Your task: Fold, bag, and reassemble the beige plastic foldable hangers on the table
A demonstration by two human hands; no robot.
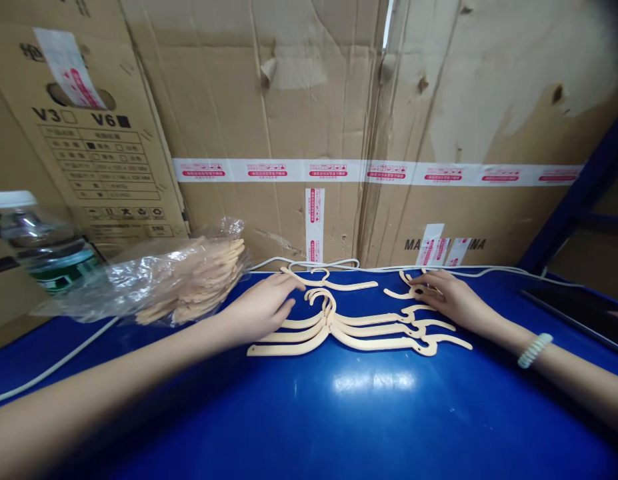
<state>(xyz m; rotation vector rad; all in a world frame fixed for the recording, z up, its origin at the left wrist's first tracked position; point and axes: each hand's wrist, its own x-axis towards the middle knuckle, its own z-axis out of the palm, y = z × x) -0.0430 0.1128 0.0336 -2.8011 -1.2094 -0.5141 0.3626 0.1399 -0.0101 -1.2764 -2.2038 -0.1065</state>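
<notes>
My left hand (269, 303) is at the left of a row of hangers, thumb and fingers apart. Its fingertips lie over the left arm of the rearmost beige hanger (351, 287), perhaps touching it. In front, three similar hangers (293, 348) lie nested, their top hooks overlapping, with curved hook pieces (431, 343) at their right ends. My right hand (456, 303), a pale beaded bracelet (535, 351) on its wrist, has its fingers closed at a loose beige hook piece (396, 293) behind these. The fingers partly hide that piece and others beside it.
On the left, a clear plastic bag (133, 273) holds a stack of beige pieces, beside a water bottle (43, 243). Cardboard (279, 220) stands behind the blue tabletop (309, 427). A white cable (63, 367) crosses it; a dark flat device (583, 317) lies right.
</notes>
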